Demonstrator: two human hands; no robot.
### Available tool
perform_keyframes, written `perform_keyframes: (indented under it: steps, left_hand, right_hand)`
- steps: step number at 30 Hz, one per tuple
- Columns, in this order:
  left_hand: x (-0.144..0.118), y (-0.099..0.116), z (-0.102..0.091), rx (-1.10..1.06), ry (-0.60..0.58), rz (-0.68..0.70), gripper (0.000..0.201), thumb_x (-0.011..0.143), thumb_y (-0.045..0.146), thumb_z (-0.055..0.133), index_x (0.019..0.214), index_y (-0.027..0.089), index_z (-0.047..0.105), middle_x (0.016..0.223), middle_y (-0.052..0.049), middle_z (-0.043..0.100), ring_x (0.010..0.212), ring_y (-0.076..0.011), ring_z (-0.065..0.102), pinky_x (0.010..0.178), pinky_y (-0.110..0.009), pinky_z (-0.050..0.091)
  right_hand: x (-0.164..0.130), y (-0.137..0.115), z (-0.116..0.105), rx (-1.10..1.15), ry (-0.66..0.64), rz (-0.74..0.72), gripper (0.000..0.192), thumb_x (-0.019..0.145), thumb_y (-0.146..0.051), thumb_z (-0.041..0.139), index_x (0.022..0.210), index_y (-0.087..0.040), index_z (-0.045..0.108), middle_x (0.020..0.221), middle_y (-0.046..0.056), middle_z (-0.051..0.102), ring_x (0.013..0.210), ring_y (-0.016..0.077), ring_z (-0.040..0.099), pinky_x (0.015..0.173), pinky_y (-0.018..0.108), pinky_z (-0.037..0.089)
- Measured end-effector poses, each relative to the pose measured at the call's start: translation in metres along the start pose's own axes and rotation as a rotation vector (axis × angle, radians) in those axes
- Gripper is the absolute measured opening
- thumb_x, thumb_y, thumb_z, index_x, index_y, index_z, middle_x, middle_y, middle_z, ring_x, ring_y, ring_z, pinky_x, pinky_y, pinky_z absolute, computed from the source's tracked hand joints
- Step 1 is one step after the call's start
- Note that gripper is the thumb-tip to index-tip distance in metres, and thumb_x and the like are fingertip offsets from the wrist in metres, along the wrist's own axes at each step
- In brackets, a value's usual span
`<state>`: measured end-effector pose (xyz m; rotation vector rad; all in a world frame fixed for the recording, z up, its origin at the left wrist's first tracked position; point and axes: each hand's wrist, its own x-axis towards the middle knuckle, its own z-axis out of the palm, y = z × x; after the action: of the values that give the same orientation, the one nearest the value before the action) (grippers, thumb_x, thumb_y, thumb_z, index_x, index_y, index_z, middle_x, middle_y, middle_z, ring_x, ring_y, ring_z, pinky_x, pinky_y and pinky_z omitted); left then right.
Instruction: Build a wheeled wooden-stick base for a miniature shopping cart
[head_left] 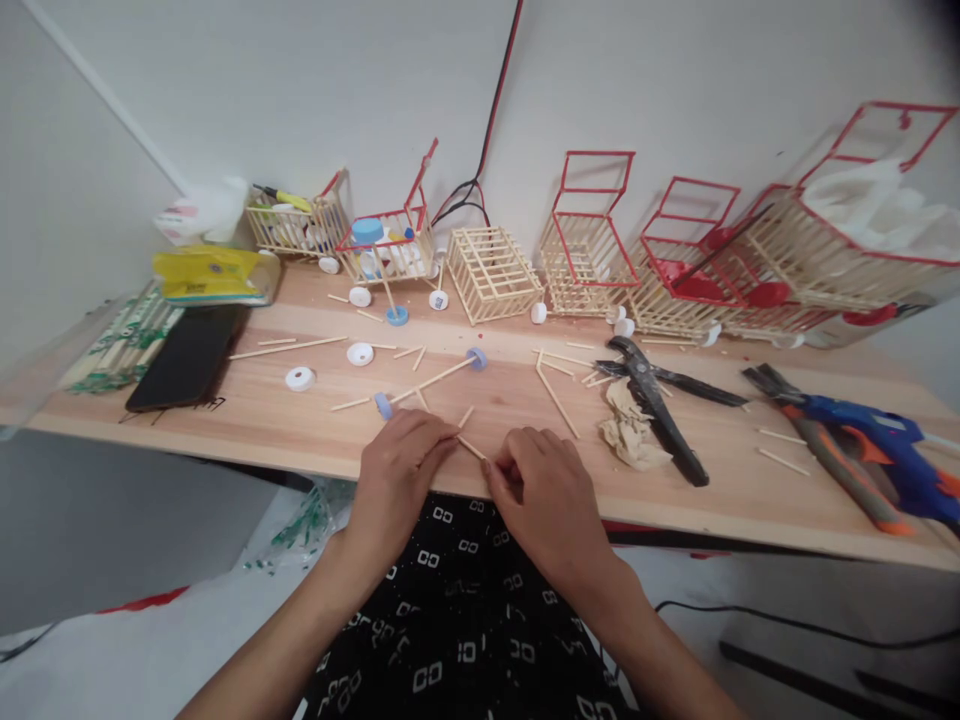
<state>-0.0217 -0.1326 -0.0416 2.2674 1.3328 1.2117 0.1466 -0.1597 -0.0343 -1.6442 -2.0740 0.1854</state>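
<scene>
At the near edge of a wooden table (750,480), a short thin stick (471,447) lies slanting between two hands, left hand (397,465) pinching its far end, right hand (544,490) pinching its nearer end (both equally close).

Open wood right ahead of both hands, but loose sticks (556,398) and a wheeled axle (429,381) litter the middle of the worktop (750,500). Out to the right, crumpled paper (631,428), black pliers (656,405) and the blue glue gun (874,435) block the lane. Left, a phone (187,355) sits near the edge. The back wall is lined solid with stick carts (585,250).
</scene>
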Motion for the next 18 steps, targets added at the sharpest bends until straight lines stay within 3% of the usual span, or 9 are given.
perform_keyframes:
  steps: [10,18]
  left_hand:
    - [-0.0002,0.0023,-0.0009,0.076,0.013,0.015,0.013,0.089,0.017,0.055,0.081,0.019,0.064,0.080,-0.003,0.066,0.078,-0.0156,0.060,0.072,-0.031,0.051]
    - [-0.0055,-0.0039,-0.0015,0.129,-0.027,0.109,0.015,0.091,0.012,0.050,0.090,0.014,0.065,0.087,-0.006,0.064,0.086,-0.0173,0.058,0.079,-0.034,0.050]
  right_hand:
    - [-0.0003,0.0003,-0.0006,-0.004,0.001,-0.004,0.017,0.084,-0.019,0.056,0.071,-0.022,0.045,0.072,0.001,0.057,0.073,0.0194,0.047,0.070,0.033,0.033]
    - [-0.0006,0.0004,0.0007,-0.001,-0.005,0.000,0.017,0.084,-0.019,0.056,0.071,-0.021,0.045,0.073,0.002,0.057,0.073,0.0194,0.048,0.070,0.033,0.033]
